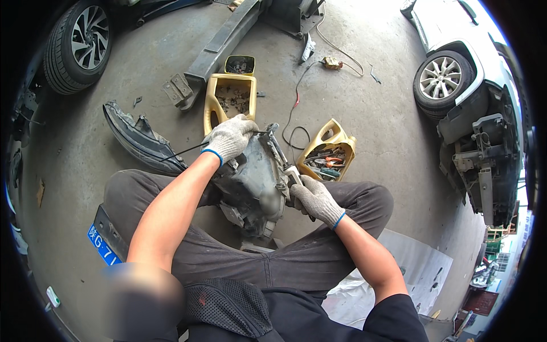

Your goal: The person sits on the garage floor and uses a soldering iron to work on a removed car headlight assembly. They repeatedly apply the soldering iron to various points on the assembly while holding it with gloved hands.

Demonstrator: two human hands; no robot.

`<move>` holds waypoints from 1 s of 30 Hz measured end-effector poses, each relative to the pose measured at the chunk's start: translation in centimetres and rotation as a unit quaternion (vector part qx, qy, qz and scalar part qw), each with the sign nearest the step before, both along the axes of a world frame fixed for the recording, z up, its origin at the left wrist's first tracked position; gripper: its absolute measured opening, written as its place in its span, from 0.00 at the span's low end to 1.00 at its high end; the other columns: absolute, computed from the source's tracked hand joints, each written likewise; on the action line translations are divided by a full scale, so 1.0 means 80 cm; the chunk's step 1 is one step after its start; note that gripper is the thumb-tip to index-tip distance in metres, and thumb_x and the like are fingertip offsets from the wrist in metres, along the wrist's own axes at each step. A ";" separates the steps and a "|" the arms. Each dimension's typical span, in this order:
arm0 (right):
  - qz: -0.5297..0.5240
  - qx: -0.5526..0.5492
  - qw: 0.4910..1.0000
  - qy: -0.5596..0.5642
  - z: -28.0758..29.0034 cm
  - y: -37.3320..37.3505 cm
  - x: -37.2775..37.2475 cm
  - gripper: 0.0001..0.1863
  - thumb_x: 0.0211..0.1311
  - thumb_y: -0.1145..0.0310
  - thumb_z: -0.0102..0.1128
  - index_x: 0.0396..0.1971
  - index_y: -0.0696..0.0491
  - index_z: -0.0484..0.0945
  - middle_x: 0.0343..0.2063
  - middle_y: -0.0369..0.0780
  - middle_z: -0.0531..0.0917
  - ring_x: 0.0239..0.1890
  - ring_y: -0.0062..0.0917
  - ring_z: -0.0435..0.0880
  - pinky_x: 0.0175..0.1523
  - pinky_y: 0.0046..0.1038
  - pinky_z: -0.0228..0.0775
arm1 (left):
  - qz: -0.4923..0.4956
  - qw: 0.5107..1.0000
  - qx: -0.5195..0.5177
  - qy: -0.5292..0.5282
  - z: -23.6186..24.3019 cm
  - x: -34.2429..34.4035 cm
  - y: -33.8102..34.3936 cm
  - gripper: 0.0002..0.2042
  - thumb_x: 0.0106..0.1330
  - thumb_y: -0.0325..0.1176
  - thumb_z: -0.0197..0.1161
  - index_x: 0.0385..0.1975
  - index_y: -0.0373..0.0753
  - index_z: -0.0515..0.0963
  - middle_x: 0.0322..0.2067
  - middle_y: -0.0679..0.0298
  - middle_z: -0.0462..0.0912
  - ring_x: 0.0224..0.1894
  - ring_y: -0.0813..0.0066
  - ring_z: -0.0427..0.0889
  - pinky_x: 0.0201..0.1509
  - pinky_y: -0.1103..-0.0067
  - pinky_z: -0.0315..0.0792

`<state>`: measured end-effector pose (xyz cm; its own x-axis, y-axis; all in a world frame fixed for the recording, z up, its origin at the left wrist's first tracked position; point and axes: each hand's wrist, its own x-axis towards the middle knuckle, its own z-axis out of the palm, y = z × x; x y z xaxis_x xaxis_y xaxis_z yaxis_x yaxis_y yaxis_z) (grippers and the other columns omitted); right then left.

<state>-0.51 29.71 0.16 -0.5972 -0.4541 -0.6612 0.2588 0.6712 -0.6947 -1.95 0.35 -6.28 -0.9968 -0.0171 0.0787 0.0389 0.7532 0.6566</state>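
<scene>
Blue licence plate [103,246], white characters, partly hidden

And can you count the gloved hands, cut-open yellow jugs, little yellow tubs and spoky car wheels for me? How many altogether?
Gloved hands: 2
Cut-open yellow jugs: 2
Little yellow tub: 1
Spoked car wheels: 2
Total: 7

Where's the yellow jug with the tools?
In the head view, the jug is on the floor, a little right of centre, just beyond the right hand.
</scene>
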 end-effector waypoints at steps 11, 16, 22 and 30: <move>-0.001 -0.008 1.000 -0.002 0.001 0.001 0.001 0.20 0.72 0.56 0.51 0.51 0.57 0.74 0.22 0.36 0.78 0.20 0.18 0.75 0.24 0.24 0.68 | -0.003 1.000 0.004 -0.004 0.003 0.001 0.000 0.08 0.66 0.28 0.61 0.42 0.39 0.84 0.40 0.53 0.81 0.47 0.50 0.81 0.53 0.65 0.74; -0.004 -0.008 1.000 -0.002 0.000 0.002 0.001 0.20 0.72 0.56 0.51 0.52 0.57 0.74 0.22 0.36 0.77 0.20 0.18 0.75 0.23 0.24 0.68 | -0.004 1.000 0.006 -0.003 0.005 0.000 0.002 0.09 0.66 0.28 0.61 0.43 0.38 0.84 0.41 0.53 0.81 0.47 0.50 0.80 0.54 0.65 0.74; -0.001 -0.004 1.000 0.002 0.004 0.000 0.002 0.20 0.72 0.56 0.50 0.52 0.57 0.74 0.22 0.36 0.77 0.19 0.17 0.74 0.23 0.24 0.68 | -0.003 1.000 0.006 -0.009 0.007 0.001 0.001 0.09 0.66 0.28 0.61 0.43 0.38 0.84 0.41 0.53 0.81 0.48 0.50 0.80 0.54 0.65 0.74; 0.002 -0.002 1.000 0.007 0.001 0.001 0.001 0.20 0.72 0.55 0.51 0.50 0.56 0.74 0.21 0.36 0.78 0.18 0.18 0.75 0.22 0.24 0.68 | -0.005 1.000 0.006 -0.017 0.009 0.000 0.001 0.09 0.66 0.29 0.61 0.43 0.39 0.84 0.41 0.53 0.81 0.48 0.50 0.80 0.54 0.65 0.74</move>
